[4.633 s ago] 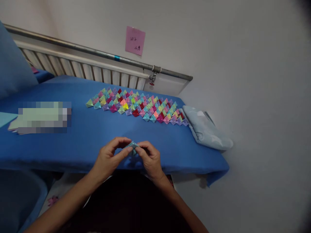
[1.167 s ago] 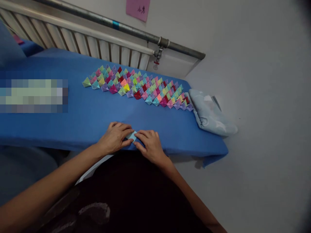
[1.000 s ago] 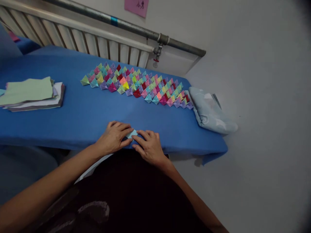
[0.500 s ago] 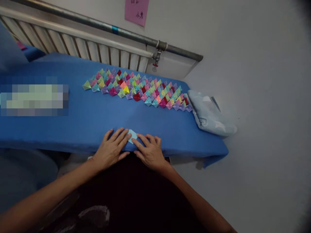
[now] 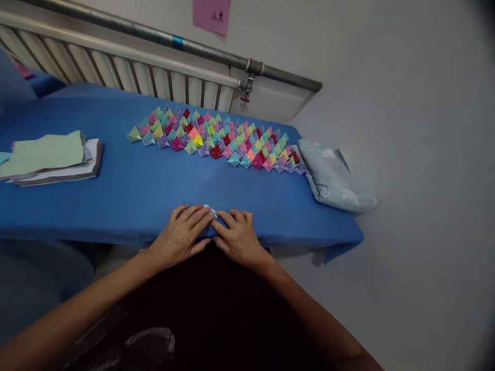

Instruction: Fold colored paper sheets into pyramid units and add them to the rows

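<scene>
My left hand and my right hand lie side by side at the near edge of the blue-covered surface. Their fingers are stretched flat and press down on a small light-blue folded paper piece. Only a corner of that piece shows between the fingertips. Further back, many small folded paper pyramids in several colours stand in tight rows.
A stack of paper sheets with a pale green one on top lies at the left. A folded light-blue cloth sits at the right end. Behind run a white radiator and a metal pipe; a pink note hangs on the wall.
Earlier both hands held the light-blue piece in the air by the fingertips; they have since lowered it onto the surface. In the last half second the fingers closed over it, hiding most of it.
</scene>
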The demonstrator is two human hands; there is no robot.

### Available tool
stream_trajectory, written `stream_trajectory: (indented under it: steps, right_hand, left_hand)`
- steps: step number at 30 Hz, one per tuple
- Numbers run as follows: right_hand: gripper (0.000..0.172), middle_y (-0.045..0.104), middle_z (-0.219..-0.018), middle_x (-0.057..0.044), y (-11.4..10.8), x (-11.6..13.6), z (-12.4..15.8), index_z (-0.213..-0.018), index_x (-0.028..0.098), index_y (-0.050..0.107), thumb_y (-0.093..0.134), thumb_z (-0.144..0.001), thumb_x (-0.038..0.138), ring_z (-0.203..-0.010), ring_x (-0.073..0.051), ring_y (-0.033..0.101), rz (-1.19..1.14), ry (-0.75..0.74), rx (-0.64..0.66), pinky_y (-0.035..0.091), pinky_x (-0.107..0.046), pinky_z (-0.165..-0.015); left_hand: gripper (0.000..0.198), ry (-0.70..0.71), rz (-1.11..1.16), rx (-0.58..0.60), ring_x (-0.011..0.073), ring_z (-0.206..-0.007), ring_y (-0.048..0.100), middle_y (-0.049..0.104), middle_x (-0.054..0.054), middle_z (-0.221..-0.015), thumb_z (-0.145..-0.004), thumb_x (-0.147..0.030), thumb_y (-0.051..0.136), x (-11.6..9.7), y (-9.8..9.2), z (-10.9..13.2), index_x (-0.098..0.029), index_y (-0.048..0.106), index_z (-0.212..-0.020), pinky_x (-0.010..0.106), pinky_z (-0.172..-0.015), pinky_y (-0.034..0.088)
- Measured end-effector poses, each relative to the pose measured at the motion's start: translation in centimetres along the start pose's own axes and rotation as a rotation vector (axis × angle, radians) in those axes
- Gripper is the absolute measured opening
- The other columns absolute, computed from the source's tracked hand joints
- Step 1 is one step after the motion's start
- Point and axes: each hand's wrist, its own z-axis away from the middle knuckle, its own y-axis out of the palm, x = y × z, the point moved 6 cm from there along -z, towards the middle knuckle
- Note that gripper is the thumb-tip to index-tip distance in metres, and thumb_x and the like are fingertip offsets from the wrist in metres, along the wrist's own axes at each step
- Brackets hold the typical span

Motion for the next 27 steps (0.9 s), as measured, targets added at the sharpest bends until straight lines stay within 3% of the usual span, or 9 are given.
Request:
stream_trajectory:
  steps: [6, 13, 19, 27]
  right_hand:
    - [0.043, 0.054, -0.143, -0.007, -0.1, 0.0, 0.0, -0.137, 0.030, 0.055, 0.056, -0.094, 0.033, -0.118, -0.033, 0.043, -0.013, 0.006, 0.005, 0.031, -0.047, -0.093]
    - [0.048, 0.054, -0.141, -0.008, 0.1, 0.2, 0.1, -0.139, 0.029, 0.053, 0.058, -0.091, 0.027, -0.119, -0.032, 0.042, -0.042, 0.025, 0.005, 0.030, -0.048, -0.096]
    - [0.043, 0.058, -0.136, -0.008, 0.0, 0.8, 0.1, -0.132, 0.029, 0.059, 0.060, -0.089, 0.028, -0.119, -0.031, 0.044, -0.100, 0.031, 0.014, 0.029, -0.048, -0.096]
    - [0.041, 0.063, -0.129, -0.008, 0.0, 0.3, -0.3, -0.127, 0.023, 0.061, 0.064, -0.090, 0.040, -0.116, -0.029, 0.047, -0.164, 0.065, -0.055, 0.029, -0.044, -0.098]
  left_hand:
    - [0.048, -0.030, 0.022, 0.075, 0.0323, -0.124, 0.056, 0.060, 0.016, -0.137, -0.094, -0.038, 0.055, 0.7, 1.3, -0.6, -0.016, 0.053, -0.136, 0.053, -0.104, 0.035]
    - [0.052, -0.089, -0.038, 0.105, 0.0339, -0.120, 0.056, 0.059, 0.018, -0.138, -0.092, -0.042, 0.058, 0.4, 1.4, -0.9, -0.014, 0.054, -0.135, 0.051, -0.099, 0.037]
    - [0.048, -0.014, 0.050, 0.142, 0.0325, -0.125, 0.053, 0.059, 0.016, -0.139, -0.093, -0.039, 0.054, 0.9, 1.3, -0.2, -0.019, 0.054, -0.137, 0.052, -0.105, 0.035]
    - [0.034, 0.005, 0.159, -0.008, 0.0273, -0.117, 0.060, 0.065, 0.018, -0.126, -0.094, -0.029, 0.053, 1.8, -0.2, 0.3, -0.012, 0.059, -0.123, 0.045, -0.103, 0.040]
